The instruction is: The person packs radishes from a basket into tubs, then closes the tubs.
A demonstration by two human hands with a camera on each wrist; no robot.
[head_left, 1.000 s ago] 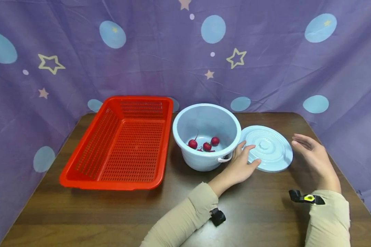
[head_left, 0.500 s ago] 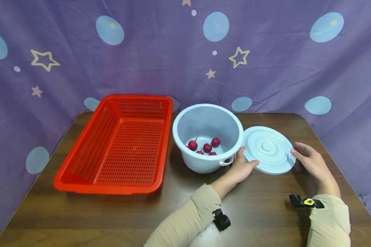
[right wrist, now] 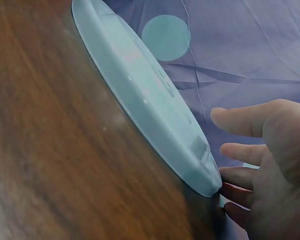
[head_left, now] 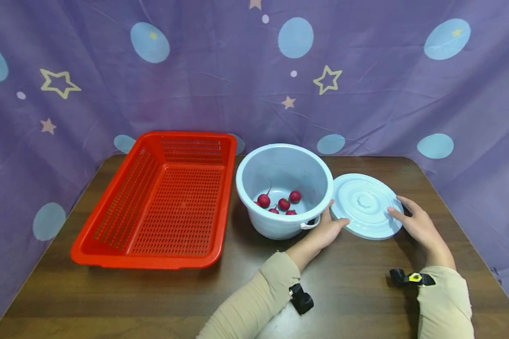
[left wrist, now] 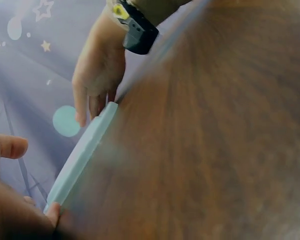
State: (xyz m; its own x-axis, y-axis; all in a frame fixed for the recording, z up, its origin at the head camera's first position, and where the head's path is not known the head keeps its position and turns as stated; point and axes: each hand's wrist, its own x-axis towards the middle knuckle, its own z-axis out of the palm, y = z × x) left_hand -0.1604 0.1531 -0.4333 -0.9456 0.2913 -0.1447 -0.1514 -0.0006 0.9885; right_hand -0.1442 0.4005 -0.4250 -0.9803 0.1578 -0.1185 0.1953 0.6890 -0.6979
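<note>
A round pale-blue lid (head_left: 366, 205) lies flat on the table, between my two hands. My left hand (head_left: 324, 232) reaches between the lid and a pale-blue bucket (head_left: 275, 226). In the left wrist view, a fingertip (left wrist: 53, 214) meets the lid's edge while the thumb (left wrist: 12, 147) stands apart from it. At the lid's opposite side is my right hand (head_left: 420, 226); its fingers (right wrist: 235, 177) touch the rim and its thumb (right wrist: 240, 120) is raised clear of it. Several red radishes (head_left: 264, 200) lie inside the bucket, which has a white handle (head_left: 310, 224).
On the left of the wooden table (head_left: 152, 296) stands a large red perforated basket (head_left: 180, 207), close beside the bucket. A purple curtain (head_left: 237, 70) with stars and ovals hangs behind the table.
My right hand has come down and left to the lid's right edge. My left hand has lowered slightly beside the bucket, at the lid's left edge. The view has shifted a little.
</note>
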